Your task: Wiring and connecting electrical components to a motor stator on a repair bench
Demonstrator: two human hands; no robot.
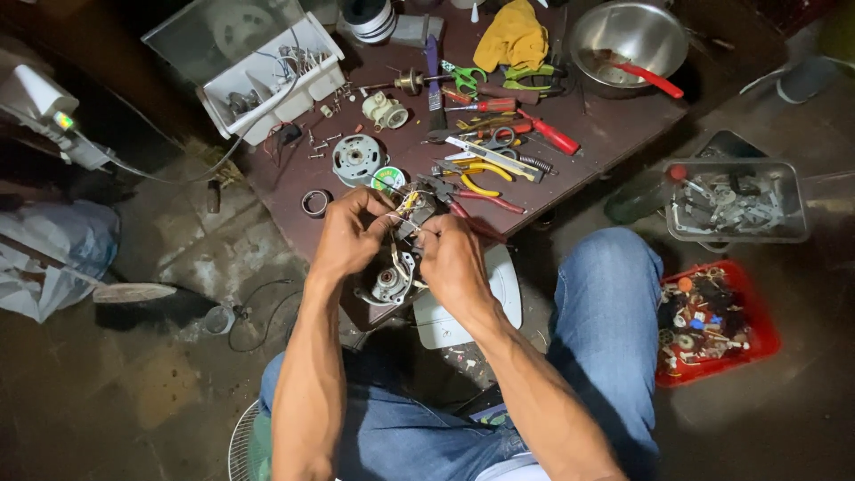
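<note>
Where the low brown table (614, 134) fills the upper middle of the view, a clutter of tools is spread over it; a steel bowl (628, 34) is set at its far right corner, a white compartment tray (272, 80) at its far left, a yellow cloth (512, 36) between them; off the table to the right, a clear tub of metal parts (737, 202) and a red bin of small parts (717, 325) are seen beside the person's jeans-clad knee; a red-handled screwdriver (552, 134) and yellow-handled pliers (481, 183) are laid near the middle. At the near edge a small electric motor (392, 283) is held between both hands, its round body low and its wires (411, 203) rising away from the person, so that its long axis runs roughly from the lap toward the table. The left hand (347, 236) is curled around the motor's upper left; the right hand (452, 258) is pinched on the wires; both are equally near; the fingertips are partly hidden.
</note>
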